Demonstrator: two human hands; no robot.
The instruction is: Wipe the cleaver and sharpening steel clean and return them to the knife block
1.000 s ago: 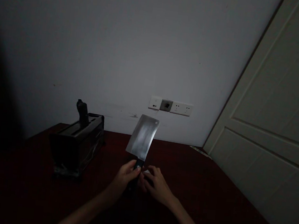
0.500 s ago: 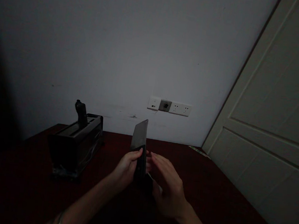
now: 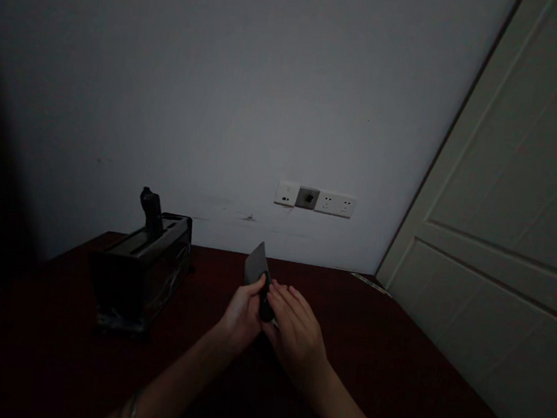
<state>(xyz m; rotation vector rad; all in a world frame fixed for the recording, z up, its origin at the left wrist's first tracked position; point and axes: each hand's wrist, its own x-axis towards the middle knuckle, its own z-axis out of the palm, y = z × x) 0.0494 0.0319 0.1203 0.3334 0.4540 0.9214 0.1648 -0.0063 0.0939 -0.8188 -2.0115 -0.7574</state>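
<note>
A cleaver (image 3: pixel 254 267) with a wide grey blade and a black handle is up in front of me, its blade pointing away and tilted. My left hand (image 3: pixel 242 315) is closed round the handle, with the thumb along its near side. Against the handle's right side lies my right hand (image 3: pixel 297 335), its fingers together and bent. A small pale bit shows under the right fingers, too hidden and dark to name. To the left stands a black knife block (image 3: pixel 138 267), and one black-handled knife (image 3: pixel 151 211) sticks up from its top.
The dark red table (image 3: pixel 344 337) runs back to a grey-white wall with sockets (image 3: pixel 316 199). A thin printed strip (image 3: pixel 370 284) lies by the far right edge. A pale panelled door (image 3: pixel 498 261) leans into view at the right. The light is dim.
The cleaver has tipped down, so its blade looks shorter. My right hand has moved left and closed in against the handle. The knife block has not moved.
</note>
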